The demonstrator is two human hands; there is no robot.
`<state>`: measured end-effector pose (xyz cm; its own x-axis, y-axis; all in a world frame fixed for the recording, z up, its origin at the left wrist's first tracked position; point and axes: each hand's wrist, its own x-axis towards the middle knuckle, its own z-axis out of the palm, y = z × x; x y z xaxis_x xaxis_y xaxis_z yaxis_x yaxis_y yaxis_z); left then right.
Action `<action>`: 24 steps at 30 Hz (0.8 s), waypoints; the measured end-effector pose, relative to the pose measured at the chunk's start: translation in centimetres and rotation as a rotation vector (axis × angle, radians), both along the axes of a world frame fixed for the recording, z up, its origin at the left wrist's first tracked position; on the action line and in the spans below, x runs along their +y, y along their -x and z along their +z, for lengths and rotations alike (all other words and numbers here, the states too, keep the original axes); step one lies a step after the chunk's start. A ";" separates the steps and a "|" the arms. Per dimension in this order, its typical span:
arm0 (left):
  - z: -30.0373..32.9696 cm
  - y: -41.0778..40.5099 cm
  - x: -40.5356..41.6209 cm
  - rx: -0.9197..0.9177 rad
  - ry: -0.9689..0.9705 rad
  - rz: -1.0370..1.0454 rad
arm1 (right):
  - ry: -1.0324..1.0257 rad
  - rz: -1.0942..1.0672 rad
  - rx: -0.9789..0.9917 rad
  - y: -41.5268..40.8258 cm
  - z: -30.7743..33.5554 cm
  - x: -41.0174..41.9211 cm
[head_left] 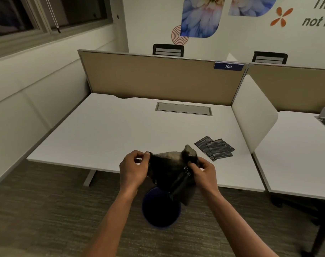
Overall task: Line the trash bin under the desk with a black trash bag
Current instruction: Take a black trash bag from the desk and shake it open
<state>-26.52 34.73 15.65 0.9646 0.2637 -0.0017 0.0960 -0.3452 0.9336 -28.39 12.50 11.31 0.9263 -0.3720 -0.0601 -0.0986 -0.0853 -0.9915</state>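
Left hand (133, 168) and right hand (204, 173): each pinching an edge of a black trash bag (169, 171), held partly unfolded over the counter (109, 130) edge. Bin (160, 208): blue, on the carpet directly below. Folded bags (214, 147): two, overlapping, on the counter to the right.

Both forearms reach forward; left hand (133, 168) and right hand (204, 172) pinch closed.

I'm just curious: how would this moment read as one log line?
left hand + right hand: gripping black trash bag | bin: on floor, unlined | folded bags: on desk
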 end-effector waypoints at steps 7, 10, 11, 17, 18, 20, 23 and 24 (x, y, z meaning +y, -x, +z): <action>-1.8 -0.5 4.3 0.128 0.260 0.172 | -0.009 0.087 0.037 2.0 -0.3 -2.6; -2.6 -0.4 5.1 0.189 0.410 0.225 | 0.017 0.130 0.078 3.1 -0.9 -3.6; -2.7 -0.3 5.3 0.197 0.449 0.226 | 0.026 0.152 0.100 3.4 -1.1 -3.9; -1.4 0.2 4.5 0.183 0.435 -0.138 | 0.301 0.446 0.211 4.6 -0.7 -5.3; -0.9 0.4 4.2 0.171 0.388 -0.262 | 0.368 0.479 0.183 4.6 -0.2 -5.0; 0.2 0.5 3.5 0.154 0.273 -0.510 | 0.459 0.545 0.086 4.1 0.5 -3.6; 1.9 -0.5 2.8 0.132 0.041 -0.730 | 0.550 0.669 0.051 2.8 1.1 -0.6; 2.3 -1.1 2.8 0.126 -0.013 -0.757 | 0.568 0.711 0.069 2.4 1.1 0.4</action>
